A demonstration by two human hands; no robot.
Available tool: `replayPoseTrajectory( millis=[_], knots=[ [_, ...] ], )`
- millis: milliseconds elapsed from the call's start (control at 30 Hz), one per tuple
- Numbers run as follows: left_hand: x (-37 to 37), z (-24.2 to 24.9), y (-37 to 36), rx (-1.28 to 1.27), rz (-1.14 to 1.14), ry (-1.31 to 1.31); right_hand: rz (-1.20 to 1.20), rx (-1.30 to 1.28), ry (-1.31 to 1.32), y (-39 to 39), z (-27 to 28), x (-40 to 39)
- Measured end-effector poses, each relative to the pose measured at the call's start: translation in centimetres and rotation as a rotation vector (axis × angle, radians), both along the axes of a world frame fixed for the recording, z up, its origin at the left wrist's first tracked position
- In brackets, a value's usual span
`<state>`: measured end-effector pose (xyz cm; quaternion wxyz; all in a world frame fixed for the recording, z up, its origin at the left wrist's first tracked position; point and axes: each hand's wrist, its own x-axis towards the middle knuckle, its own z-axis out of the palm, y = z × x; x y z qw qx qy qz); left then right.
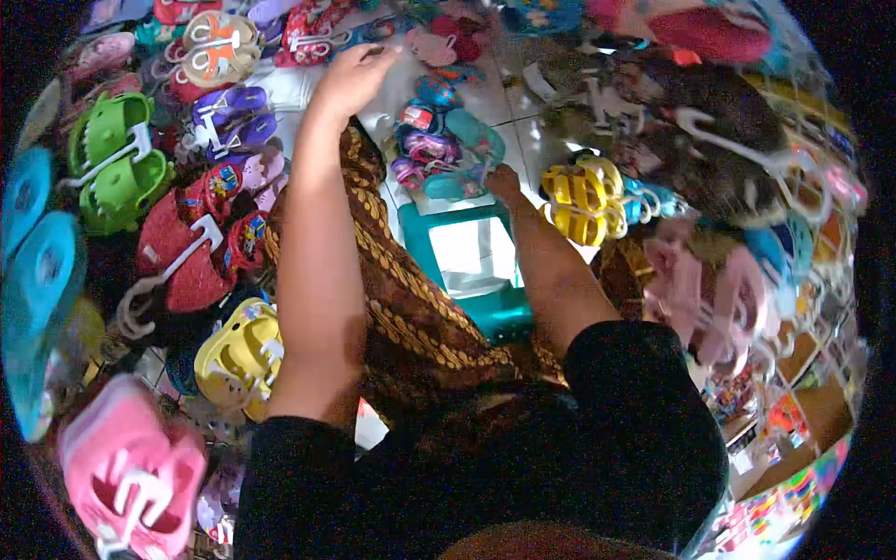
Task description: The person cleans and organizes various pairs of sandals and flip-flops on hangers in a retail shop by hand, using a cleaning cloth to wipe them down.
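My left hand (pixel 357 79) is stretched forward over the floor among the sandals, fingers loosely extended, with nothing visible in it. Near its fingertips lie pink children's shoes (pixel 433 45). My right hand (pixel 504 182) is closed beside a small pile of teal children's sandals (pixel 474 135); what its fingers grip, if anything, is hidden. Purple-and-pink sandals (pixel 427 149) and a blue pair with a red-and-white label (pixel 418 116) lie in the same pile. Just below stands a teal plastic frame (pixel 425 245) with a bright white opening, close to my right forearm.
Hangered children's footwear surrounds me: green clogs (pixel 121 163), red shoes (pixel 182 247), yellow clogs (pixel 238 355) and pink clogs (pixel 131 467) at left. Yellow sandals (pixel 583 201) and pale pink ones (pixel 705 289) are at right. Brown patterned cloth (pixel 401 280) covers my legs.
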<state>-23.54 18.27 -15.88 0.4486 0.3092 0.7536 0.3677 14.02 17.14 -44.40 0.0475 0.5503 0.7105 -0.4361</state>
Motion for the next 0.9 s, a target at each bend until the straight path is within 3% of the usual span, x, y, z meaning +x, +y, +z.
replayPoseTrajectory(
  millis=[100,167,200,233,300,333,367,433,500,567,600,633,733,867,900],
  knots=[
    [-0.3,-0.7,-0.8,0.044,-0.06,0.045,0.113,0.033,-0.165,-0.5,1.5,-1.0],
    [0.7,2.2,-1.3,-0.015,-0.109,0.09,0.112,0.131,-0.202,-1.2,10.0,-5.0],
    [0.0,0.3,-1.6,0.006,-0.129,0.066,0.142,0.184,-0.189,-1.6,12.1,-5.5],
    [-0.8,-2.3,-1.7,0.023,-0.148,0.041,0.194,0.31,-0.087,-2.5,14.0,-5.6],
    [-0.5,-1.6,-2.6,-0.072,-0.189,-0.012,0.296,0.539,0.117,-3.9,18.2,-5.5],
    [-0.1,-1.5,-3.0,-0.12,-0.191,0.003,0.134,0.479,0.135,-4.3,21.1,-6.2],
    [0.0,-1.7,-3.6,-0.167,-0.187,0.022,0.134,0.305,0.117,-3.8,25.7,-6.5],
    [0.0,-3.6,-4.7,-0.121,-0.145,-0.079,0.121,0.369,0.281,-3.8,32.1,-6.5],
    [4.0,2.7,-6.1,-0.232,-0.123,-0.152,0.089,0.59,0.384,-4.2,37.2,-6.2],
    [0.6,-5.4,-7.0,-0.254,-0.084,-0.486,0.1,0.657,0.481,-4.0,42.5,-5.6],
    [1.7,-4.9,-7.5,-0.02,-0.214,-0.478,0.087,0.67,0.532,-4.1,44.7,-5.3],
    [4.2,0.1,-8.4,-0.1,-0.14,-0.778,0.08,0.673,0.59,-4.1,46.9,-4.7],
    [10.2,10.0,-8.9,0.108,-0.122,-1.068,0.008,0.698,0.76,-4.2,53.4,-2.9],
    [15.2,12.6,-10.1,0.421,-0.176,-1.168,-0.103,0.667,0.807,-3.9,57.9,-0.7],
    [17.6,14.8,-10.3,0.449,-0.062,-1.154,-0.121,0.634,0.761,-3.8,58.8,-0.1]
  ],
)
